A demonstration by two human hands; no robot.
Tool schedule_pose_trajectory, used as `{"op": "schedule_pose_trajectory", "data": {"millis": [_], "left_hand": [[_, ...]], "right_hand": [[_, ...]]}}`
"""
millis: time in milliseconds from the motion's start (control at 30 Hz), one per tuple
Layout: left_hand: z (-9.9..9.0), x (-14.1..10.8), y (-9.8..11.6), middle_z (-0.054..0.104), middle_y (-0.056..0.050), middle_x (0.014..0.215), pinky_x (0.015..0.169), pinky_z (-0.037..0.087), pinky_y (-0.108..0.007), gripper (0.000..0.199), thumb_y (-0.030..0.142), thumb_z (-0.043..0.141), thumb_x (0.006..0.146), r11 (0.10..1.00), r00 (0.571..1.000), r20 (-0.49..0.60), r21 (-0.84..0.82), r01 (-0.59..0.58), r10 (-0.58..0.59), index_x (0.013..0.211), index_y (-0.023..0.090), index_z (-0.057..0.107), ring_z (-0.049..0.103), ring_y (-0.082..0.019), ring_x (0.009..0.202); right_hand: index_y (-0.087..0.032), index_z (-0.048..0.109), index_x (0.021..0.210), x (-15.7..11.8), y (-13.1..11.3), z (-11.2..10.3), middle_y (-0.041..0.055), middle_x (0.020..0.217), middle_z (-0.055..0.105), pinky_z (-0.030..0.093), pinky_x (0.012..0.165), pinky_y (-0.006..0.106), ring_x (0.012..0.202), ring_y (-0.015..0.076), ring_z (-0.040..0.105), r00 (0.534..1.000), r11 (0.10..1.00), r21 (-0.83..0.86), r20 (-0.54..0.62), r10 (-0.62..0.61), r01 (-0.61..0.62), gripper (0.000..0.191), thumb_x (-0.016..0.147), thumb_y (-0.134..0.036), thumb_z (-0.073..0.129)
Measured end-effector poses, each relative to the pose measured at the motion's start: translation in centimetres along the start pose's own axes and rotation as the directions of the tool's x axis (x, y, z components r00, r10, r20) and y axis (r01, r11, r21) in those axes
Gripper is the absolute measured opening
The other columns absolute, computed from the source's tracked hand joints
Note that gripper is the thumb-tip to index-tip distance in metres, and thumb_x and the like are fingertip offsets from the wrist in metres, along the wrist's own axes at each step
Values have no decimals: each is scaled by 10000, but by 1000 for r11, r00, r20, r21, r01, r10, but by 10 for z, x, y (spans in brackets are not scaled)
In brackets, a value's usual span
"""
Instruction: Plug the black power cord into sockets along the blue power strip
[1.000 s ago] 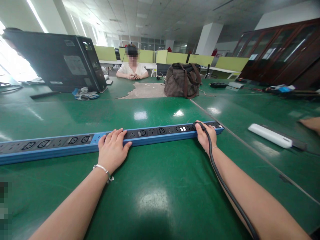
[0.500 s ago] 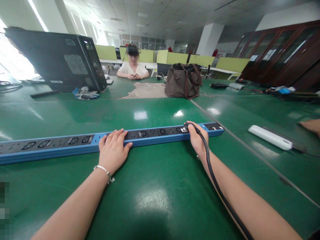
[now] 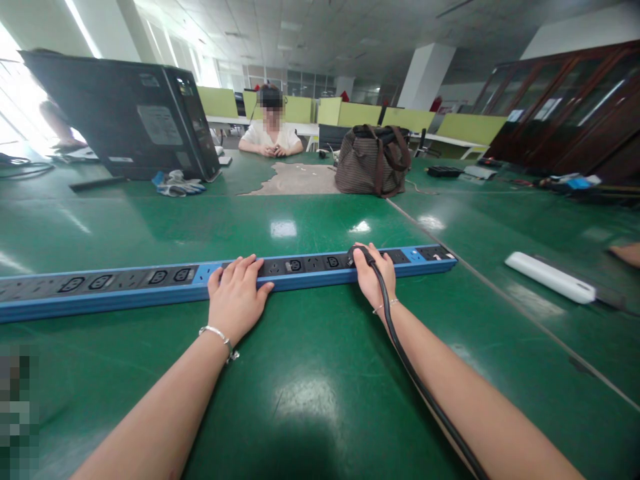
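A long blue power strip with black sockets lies across the table in front of me. My left hand grips it near the middle, fingers over its top and thumb along its near side. Farther right, my right hand is closed around a black plug, which is down against the strip's socket face. I cannot tell whether its pins are in a socket, since they are hidden. From the plug a thick black cable runs back over my right wrist and forearm.
A black computer case stands at the back left, with work gloves beside it. A brown bag sits farther back. To the right lies a white bar-shaped device. Across the table sits a person; another person's hand shows at the right edge.
My right hand has moved left along the strip with the plug. The plug's metal pins, visible before, are now out of sight. My left hand keeps its place on the strip.
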State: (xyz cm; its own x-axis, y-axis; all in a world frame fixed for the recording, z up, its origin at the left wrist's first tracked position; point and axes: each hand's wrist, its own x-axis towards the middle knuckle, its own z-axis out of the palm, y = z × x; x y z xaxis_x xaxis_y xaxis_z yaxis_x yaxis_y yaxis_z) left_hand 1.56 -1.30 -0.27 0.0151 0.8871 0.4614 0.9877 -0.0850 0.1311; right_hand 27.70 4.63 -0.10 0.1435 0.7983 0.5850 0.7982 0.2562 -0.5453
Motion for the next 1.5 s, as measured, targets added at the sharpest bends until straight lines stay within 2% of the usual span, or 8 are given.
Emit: {"op": "schedule_pose_trajectory", "data": {"millis": [167, 433, 700, 900, 1033, 1300, 1400, 1500], "left_hand": [[-1, 1, 0, 509, -91, 1364, 1066, 210, -493, 465, 403, 420, 855, 1000, 1000, 3, -10, 9, -9, 1279, 226, 487, 410, -276, 1276], [-1, 1, 1, 507, -85, 1367, 1068, 207, -484, 462, 408, 407, 862, 1000, 1000, 10, -6, 12, -12, 1273, 213, 491, 407, -274, 1279], [-1, 1, 0, 506, -88, 1367, 1065, 207, -487, 466, 407, 409, 863, 1000, 1000, 7, 0, 5, -5, 1275, 205, 487, 407, -274, 1278], [0, 1, 0, 509, -85, 1365, 1066, 212, -484, 459, 408, 414, 865, 1000, 1000, 6, 10, 5, -5, 1271, 208, 488, 408, -272, 1277], [0, 0, 0, 507, -84, 1367, 1067, 214, -485, 454, 406, 416, 866, 1000, 1000, 0, 15, 2, -2, 1270, 211, 486, 410, -271, 1275], [0, 1, -1, 503, -86, 1372, 1065, 222, -488, 458, 417, 407, 870, 1000, 1000, 7, 12, -1, 1, 1277, 218, 478, 407, -269, 1281], [-1, 1, -1, 501, -83, 1374, 1067, 220, -489, 459, 418, 408, 871, 1000, 1000, 9, 14, 1, -1, 1278, 218, 477, 404, -268, 1283], [-1, 1, 0, 502, -79, 1373, 1069, 221, -485, 455, 414, 411, 871, 1000, 1000, 8, 12, -2, 2, 1275, 216, 481, 402, -266, 1284]], "right_hand": [[-213, 685, 1023, -1, -2, 5, 86, 1123, 679, 305, 1039, 485, 1207, 262, 519, 999, 998, -62, -33, 8, -10, 360, 889, -413, 416], [-195, 686, 1068, -3, -4, 5, 116, 1157, 659, 350, 1011, 477, 1206, 282, 516, 999, 987, -158, -23, -41, 37, 355, 865, -384, 463], [-197, 681, 1083, -4, -3, 0, 74, 1202, 637, 381, 993, 469, 1260, 304, 454, 994, 982, -159, -24, -104, 99, 368, 876, -389, 445], [-182, 652, 1144, -9, -2, 0, 69, 1246, 610, 371, 1001, 461, 1278, 303, 430, 988, 961, -230, 10, -154, 152, 397, 886, -395, 438], [-180, 641, 1165, -9, -7, -3, 87, 1236, 617, 370, 999, 451, 1269, 293, 445, 991, 953, -270, 52, -125, 134, 409, 893, -398, 427], [-228, 639, 1177, 4, -18, -16, 104, 1125, 675, 390, 981, 418, 1150, 264, 562, 970, 937, -346, 240, 30, 57, 403, 899, -416, 417], [-213, 620, 1207, 1, -18, -14, 113, 1161, 658, 370, 1003, 422, 1184, 262, 536, 973, 935, -348, 231, 18, 65, 419, 904, -412, 410], [-199, 599, 1235, -6, -17, -11, 119, 1184, 645, 342, 1026, 434, 1221, 264, 502, 987, 937, -343, 164, -2, 59, 430, 904, -405, 417]]}}
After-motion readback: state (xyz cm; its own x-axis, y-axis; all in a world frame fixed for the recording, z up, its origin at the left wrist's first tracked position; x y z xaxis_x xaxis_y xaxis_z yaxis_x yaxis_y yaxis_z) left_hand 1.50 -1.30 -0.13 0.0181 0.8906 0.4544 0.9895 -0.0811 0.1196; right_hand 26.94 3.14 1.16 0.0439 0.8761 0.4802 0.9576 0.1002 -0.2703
